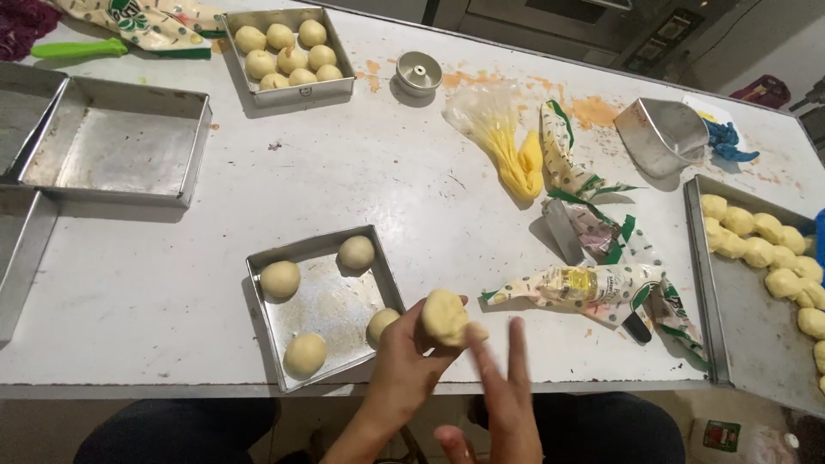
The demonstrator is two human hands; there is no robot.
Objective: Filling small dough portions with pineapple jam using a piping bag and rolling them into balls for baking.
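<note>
We hold a pale, rounded dough ball [445, 317] in our left hand [411, 357], its fingers [430, 337] closed around the underside so the dough sits on top of them, raised above the near edge of the white desk [155, 283]. Our right hand [503, 387] hovers just to the right of it, fingers [517, 344] spread apart and straight, holding nothing; its nearest fingertip looks to brush the dough's lower right side, though motion blur keeps us from being sure. The dough thus lies up and to the left of the right hand, and the left hand is plainly the nearer one, already gripping it. The ball is roughly round, with no clear long axis.

Immediately left of the held dough stands a square metal pan [258, 283] carrying four dough balls, one in each corner area; the nearest of these [381, 325] sits just beside our left hand. To the right lie crumpled piping bags [593, 288], and further right a long tray [698, 283] lined with rough dough pieces. A filled pan [288, 90] rests at the far side.
</note>
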